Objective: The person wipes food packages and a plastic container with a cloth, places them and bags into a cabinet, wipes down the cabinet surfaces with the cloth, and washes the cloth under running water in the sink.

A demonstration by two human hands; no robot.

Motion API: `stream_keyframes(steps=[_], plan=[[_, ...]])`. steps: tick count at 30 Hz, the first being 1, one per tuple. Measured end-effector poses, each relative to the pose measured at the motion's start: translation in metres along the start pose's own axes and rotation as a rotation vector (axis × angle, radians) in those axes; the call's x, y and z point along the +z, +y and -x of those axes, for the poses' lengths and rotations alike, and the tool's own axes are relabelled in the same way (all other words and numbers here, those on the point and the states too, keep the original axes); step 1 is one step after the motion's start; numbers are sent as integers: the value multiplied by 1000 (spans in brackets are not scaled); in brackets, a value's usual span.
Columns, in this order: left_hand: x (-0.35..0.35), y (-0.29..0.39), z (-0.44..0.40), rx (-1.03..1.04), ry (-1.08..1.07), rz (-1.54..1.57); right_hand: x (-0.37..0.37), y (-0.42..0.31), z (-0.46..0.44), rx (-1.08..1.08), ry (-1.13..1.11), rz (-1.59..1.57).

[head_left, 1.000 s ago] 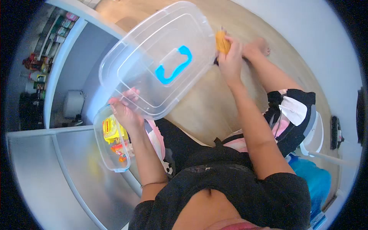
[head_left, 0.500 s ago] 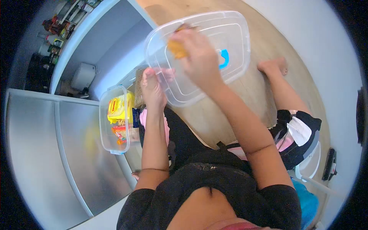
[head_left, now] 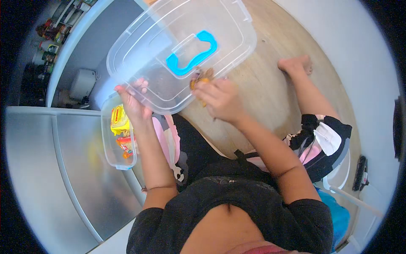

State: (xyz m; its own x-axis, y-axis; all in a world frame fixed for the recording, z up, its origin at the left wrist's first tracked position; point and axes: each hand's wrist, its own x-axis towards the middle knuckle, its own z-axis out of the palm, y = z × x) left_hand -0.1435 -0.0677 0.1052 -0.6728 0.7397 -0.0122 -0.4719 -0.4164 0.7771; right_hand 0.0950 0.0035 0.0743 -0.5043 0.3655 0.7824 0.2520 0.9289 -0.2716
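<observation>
here, grasping a clear plastic lid (head_left: 148, 46) by its lower left edge in the left grip (head_left: 135, 103), with some fingers showing through the plastic; held tilted above the floor (head_left: 258, 122), with its blue handle (head_left: 186, 69) turned toward the camera. likewise clenching a crumpled yellow cloth (head_left: 204, 80) in the right grip (head_left: 220, 99), slightly blurred, at the lid's lower edge just below the handle; cannot tell from this view whether touching the plastic. note, just beside the left forearm (head_left: 154, 161), a clear container (head_left: 108, 142) with a blue latch (head_left: 123, 168), holding a yellow packet (head_left: 123, 123) and a red-and-orange packet (head_left: 125, 144). note also a red panel (head_left: 116, 117) on the yellow packet, bearing apparent lettering too small to read. compare, at upper left, shelved bottles and jars (head_left: 50, 46), with labels likewise illegible.
</observation>
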Motion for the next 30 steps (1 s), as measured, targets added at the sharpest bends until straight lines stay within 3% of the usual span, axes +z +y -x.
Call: stream_keyframes(steps=[7,11,13,14,16,21,28,30], plan=[[-25,18,9,18,0,19,-24,69,0,148,120,203],[-25,25,15,51,18,-80,-47,99,4,231,61,397],[-4,23,21,113,89,-84,-58,109,4,575,-59,568],[4,21,22,167,158,-87,-60,114,-1,577,-56,568],[-7,23,20,131,98,-98,-68,114,-17,336,297,388],[-7,30,22,59,-3,-27,-71,92,-65,-7,254,339],[-5,28,12,100,-84,17,-37,98,-27,132,85,419],[2,18,9,142,-88,54,-25,90,-5,256,51,284]])
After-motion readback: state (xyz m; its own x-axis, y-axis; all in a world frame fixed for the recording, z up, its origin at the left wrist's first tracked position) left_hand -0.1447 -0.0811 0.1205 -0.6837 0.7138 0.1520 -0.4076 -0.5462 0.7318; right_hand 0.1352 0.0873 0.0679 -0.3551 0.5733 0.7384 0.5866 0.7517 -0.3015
